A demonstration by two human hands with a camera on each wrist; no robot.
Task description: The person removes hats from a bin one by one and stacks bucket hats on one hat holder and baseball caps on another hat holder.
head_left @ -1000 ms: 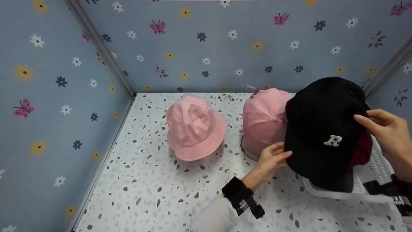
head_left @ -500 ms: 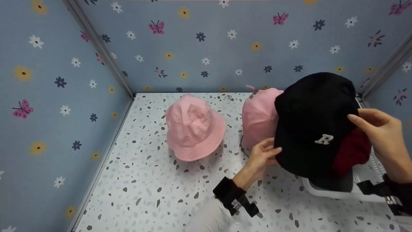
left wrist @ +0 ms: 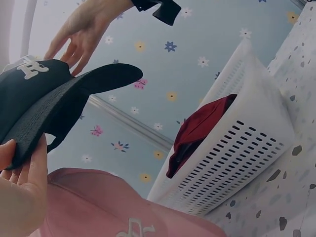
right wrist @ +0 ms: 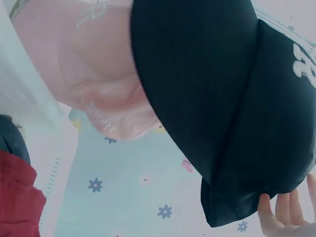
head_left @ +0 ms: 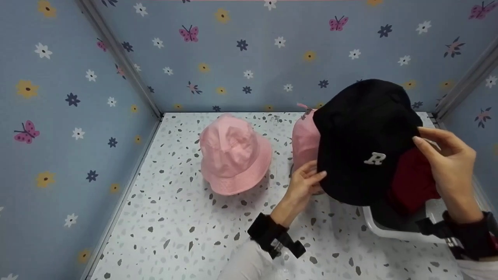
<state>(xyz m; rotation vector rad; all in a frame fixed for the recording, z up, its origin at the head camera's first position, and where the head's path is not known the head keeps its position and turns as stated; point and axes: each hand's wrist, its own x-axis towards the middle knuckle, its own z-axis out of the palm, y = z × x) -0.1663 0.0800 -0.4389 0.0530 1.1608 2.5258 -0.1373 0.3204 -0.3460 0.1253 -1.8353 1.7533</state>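
A black baseball cap (head_left: 358, 124) with a white letter R is held up off the table between both hands. My left hand (head_left: 299, 186) pinches the edge of its brim, thumb on top, as the left wrist view also shows. At the side of the crown, my right hand (head_left: 449, 163) grips the fabric between thumb and fingers. Behind the black cap stands a pink baseball cap (head_left: 304, 142), mostly covered in the head view. A pink bucket hat (head_left: 235, 155) sits on the table to the left.
On the right, a white perforated basket (left wrist: 232, 158) holds a dark red cap (left wrist: 202, 126); a dark brim shows beside it in the head view. The speckled tabletop (head_left: 186, 241) is bounded by flowered panels (head_left: 249, 54) at the back and sides.
Both hands have carried the black cap left and slightly up, away from the basket. It covers more of the pink baseball cap, and more of the dark red cap shows.
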